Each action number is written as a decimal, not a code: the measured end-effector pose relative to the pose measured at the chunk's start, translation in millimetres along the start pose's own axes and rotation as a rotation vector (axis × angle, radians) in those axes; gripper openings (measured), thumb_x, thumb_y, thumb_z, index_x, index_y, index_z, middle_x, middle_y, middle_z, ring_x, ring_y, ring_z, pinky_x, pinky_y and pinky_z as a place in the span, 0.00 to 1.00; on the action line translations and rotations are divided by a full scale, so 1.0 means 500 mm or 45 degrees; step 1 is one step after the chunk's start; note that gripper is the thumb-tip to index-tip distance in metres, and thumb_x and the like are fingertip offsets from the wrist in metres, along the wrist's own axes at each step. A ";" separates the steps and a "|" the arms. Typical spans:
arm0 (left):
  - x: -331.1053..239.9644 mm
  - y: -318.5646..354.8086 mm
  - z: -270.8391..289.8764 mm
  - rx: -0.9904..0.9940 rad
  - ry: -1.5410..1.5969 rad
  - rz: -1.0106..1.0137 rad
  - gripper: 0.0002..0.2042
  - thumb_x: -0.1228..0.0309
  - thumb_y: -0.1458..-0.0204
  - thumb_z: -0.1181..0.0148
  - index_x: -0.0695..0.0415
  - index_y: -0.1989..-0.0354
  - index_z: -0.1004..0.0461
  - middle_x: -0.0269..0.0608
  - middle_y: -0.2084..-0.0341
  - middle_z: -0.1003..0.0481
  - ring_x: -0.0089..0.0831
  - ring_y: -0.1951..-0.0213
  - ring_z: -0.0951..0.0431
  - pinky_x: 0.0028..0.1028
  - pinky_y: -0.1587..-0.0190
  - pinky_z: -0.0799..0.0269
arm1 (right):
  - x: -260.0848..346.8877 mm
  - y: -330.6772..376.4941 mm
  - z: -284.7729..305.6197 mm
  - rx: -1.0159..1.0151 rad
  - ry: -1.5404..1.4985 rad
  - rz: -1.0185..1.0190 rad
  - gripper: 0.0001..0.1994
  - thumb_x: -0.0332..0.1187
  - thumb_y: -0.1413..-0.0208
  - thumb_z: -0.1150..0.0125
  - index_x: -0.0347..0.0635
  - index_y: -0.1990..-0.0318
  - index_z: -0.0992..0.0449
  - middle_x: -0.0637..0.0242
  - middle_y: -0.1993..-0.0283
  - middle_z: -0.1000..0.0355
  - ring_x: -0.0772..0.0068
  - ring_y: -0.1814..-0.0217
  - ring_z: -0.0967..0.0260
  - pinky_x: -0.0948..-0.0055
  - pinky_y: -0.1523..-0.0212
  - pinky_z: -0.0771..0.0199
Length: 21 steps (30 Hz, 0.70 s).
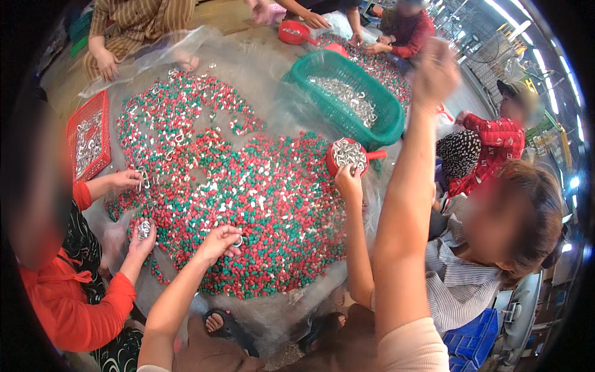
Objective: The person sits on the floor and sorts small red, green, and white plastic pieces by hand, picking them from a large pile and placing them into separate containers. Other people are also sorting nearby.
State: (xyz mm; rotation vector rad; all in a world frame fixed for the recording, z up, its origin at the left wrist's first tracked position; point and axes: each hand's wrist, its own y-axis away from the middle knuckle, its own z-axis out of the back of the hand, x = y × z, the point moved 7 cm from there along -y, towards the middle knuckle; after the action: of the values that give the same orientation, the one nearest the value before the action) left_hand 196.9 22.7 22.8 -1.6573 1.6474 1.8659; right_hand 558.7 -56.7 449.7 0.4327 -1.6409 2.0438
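A wide heap of small red, green and white pellets (pixel 248 186) mixed with small metal rings lies on a clear plastic sheet (pixel 260 68) on the floor. My left hand (pixel 218 240) rests on the near edge of the heap, with its fingertips pinched on a small metal ring (pixel 238 242). My right hand (pixel 435 71) is raised high and blurred, to the right of a green basket (pixel 384 124) that holds metal rings. Whether it holds anything is not visible.
Several people sit around the heap. One on my right in a striped shirt holds a red scoop (pixel 347 156) full of rings. A person in orange on my left picks rings. A red tray (pixel 90 139) of rings lies at the left and another red scoop (pixel 294 32) at the far side.
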 end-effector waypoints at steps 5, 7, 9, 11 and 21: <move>-0.009 0.013 -0.007 -0.026 -0.031 -0.003 0.09 0.70 0.44 0.48 0.59 0.57 0.30 0.36 0.67 0.25 0.24 0.75 0.22 0.19 0.79 0.30 | -0.052 0.041 -0.043 0.255 -0.182 -0.399 0.21 0.38 0.45 0.46 0.28 0.51 0.36 0.62 0.71 0.29 0.71 0.71 0.30 0.73 0.68 0.29; -0.003 0.013 0.008 -0.045 0.004 0.003 0.09 0.70 0.44 0.48 0.59 0.57 0.30 0.35 0.69 0.26 0.24 0.75 0.23 0.18 0.78 0.31 | 0.036 0.079 0.015 0.287 -0.688 -0.354 0.23 0.38 0.45 0.46 0.28 0.49 0.36 0.63 0.70 0.29 0.71 0.70 0.29 0.73 0.67 0.29; 0.005 0.012 0.016 -0.051 0.042 0.000 0.09 0.70 0.44 0.48 0.58 0.58 0.30 0.34 0.70 0.26 0.23 0.76 0.23 0.18 0.78 0.31 | 0.159 0.119 0.121 0.618 -1.753 -0.274 0.20 0.36 0.47 0.45 0.30 0.52 0.35 0.61 0.74 0.29 0.72 0.78 0.33 0.73 0.74 0.30; 0.016 0.012 0.026 -0.060 0.048 -0.014 0.08 0.70 0.44 0.48 0.57 0.58 0.30 0.34 0.71 0.26 0.23 0.76 0.23 0.18 0.79 0.31 | 0.266 0.167 0.247 0.843 -2.358 -0.148 0.13 0.29 0.50 0.44 0.30 0.58 0.32 0.60 0.83 0.31 0.73 0.90 0.39 0.74 0.86 0.31; 0.011 0.017 -0.022 -0.023 -0.016 -0.008 0.09 0.71 0.44 0.49 0.57 0.57 0.29 0.35 0.69 0.26 0.24 0.75 0.23 0.19 0.78 0.30 | 0.404 0.228 0.374 1.323 -2.343 0.313 0.12 0.24 0.49 0.49 0.36 0.56 0.29 0.66 0.84 0.34 0.79 0.89 0.43 0.78 0.85 0.40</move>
State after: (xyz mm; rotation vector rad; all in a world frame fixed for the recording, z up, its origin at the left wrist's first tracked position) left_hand 195.6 8.2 25.8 -1.6518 1.6235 1.8904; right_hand 317.7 -223.0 505.2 3.2265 -0.8014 2.4709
